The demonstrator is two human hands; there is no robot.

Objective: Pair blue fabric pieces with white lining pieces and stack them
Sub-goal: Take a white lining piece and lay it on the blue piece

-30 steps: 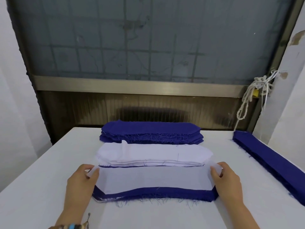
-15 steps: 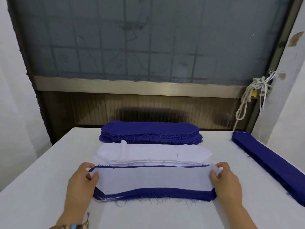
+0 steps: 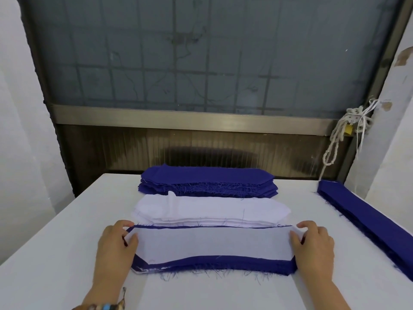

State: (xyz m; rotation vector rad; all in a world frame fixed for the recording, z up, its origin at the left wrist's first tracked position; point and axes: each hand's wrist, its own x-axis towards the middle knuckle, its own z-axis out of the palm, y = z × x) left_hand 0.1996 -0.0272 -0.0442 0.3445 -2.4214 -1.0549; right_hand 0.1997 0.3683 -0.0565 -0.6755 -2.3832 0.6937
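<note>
A white lining piece [image 3: 212, 243] lies on top of a blue fabric piece [image 3: 223, 264] at the near middle of the table; blue shows along its near edge and as a thin line at its far edge. My left hand [image 3: 115, 245] pinches the lining's left end between thumb and fingers. My right hand [image 3: 312, 246] pinches its right end the same way. Just behind lies a stack of white lining pieces [image 3: 210, 209]. Farther back sits a stack of blue fabric pieces [image 3: 207, 179].
The white table [image 3: 55, 253] runs to a dark window wall at the back. A long pile of narrow blue strips [image 3: 368, 222] lies along the right edge. A knotted white rope [image 3: 339, 135] hangs on the right wall.
Both hands have drawn the white lining toward the far edge of the blue piece, so it lies flatter and more squarely on it.
</note>
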